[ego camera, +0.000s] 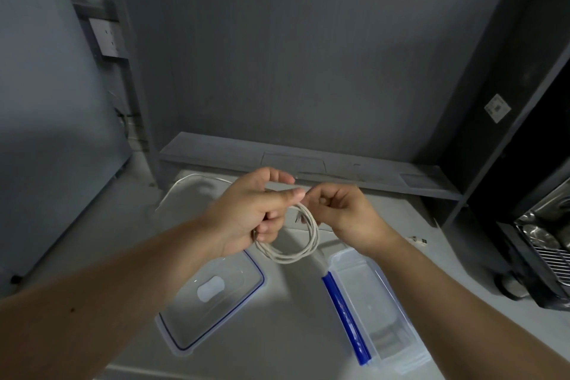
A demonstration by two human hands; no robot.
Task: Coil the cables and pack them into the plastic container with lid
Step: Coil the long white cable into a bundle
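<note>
Head view: both hands (246, 210) hold coiled cable (296, 244) above container (370, 296).

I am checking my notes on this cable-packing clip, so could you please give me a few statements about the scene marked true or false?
1. The left hand holds a coiled white cable. True.
2. The lid is snapped onto the plastic container. False: it lies on the table, apart from the container and to its left.
3. The container already holds a coiled cable. False: no cable shows inside it.
4. The right hand pinches the cable near the top of the coil. True.
5. A second white cable lies on the table beyond the hands. True.
</note>
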